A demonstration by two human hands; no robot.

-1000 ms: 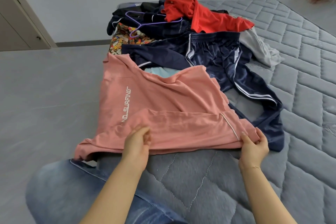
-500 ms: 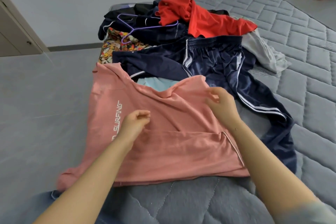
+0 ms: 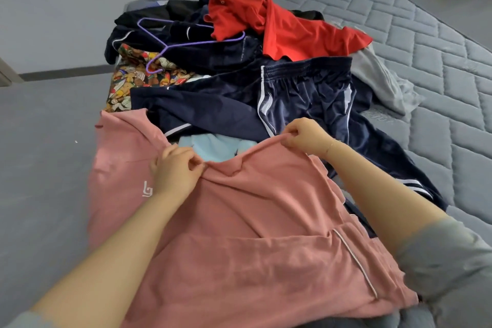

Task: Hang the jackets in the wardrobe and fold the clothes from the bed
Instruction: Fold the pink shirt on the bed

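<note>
The pink shirt [image 3: 266,221] lies spread over the near edge of the bed [image 3: 439,74], its lower part draped toward the person and one side hanging off the bed's left edge. It is laid flat like this, I judge, so it can be folded in clean halves. Both hands reach forward to the shirt's far edge. The left hand [image 3: 177,170] has its fingers curled and pinches a fold of pink cloth near the neckline; the right hand [image 3: 306,136] pinches the same far edge further right and lifts it slightly, so the cloth rises in a small ridge between them. Taking the edge at two well-separated points likely keeps it straight for drawing it back over the body of the shirt. Both forearms are stretched out, wrists bent down toward the cloth.

Beyond the shirt waits the unfolded pile: a pale blue garment [image 3: 213,146] just past the hands, navy trousers [image 3: 306,98] with white stripes, a patterned shirt [image 3: 138,80] at the left edge, a red shirt [image 3: 279,24] on top, a purple hanger [image 3: 186,42] lying on dark clothes, and a grey garment [image 3: 380,80] to the right
</note>
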